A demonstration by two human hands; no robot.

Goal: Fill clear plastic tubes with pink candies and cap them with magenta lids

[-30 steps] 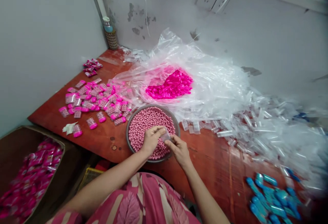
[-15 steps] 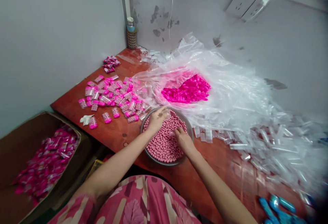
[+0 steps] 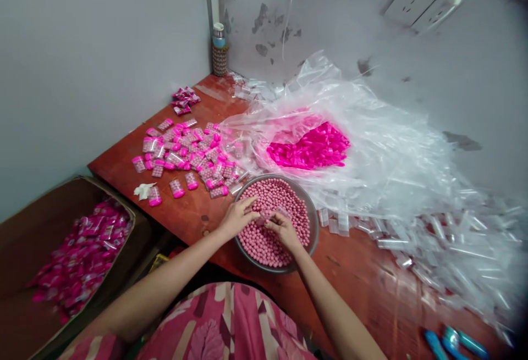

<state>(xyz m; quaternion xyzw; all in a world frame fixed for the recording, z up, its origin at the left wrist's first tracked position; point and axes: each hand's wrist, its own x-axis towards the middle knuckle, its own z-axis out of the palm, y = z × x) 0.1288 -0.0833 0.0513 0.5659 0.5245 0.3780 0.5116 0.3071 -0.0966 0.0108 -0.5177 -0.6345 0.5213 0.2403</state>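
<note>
A round grey bowl full of small pink beads stands at the table's front edge. Over its left part is my left hand, thumb and fingers apart, their tips near a small clear container with pink beads in it. My right hand is above the beads with its fingers bent round a clear container. Left of the bowl lie many bead-filled clear containers with bright pink caps. Behind it, an open plastic bag holds bright pink caps.
Clear empty containers spread over the right of the red table. Blue objects lie at the front right. A box of pink packets is at the lower left; a bottle stands in the back corner.
My left hand has moved down and left, from the bowl's top towards its middle. My right hand's fingers have risen from the beads, and the two hands are closer together. The view has shifted slightly.
</note>
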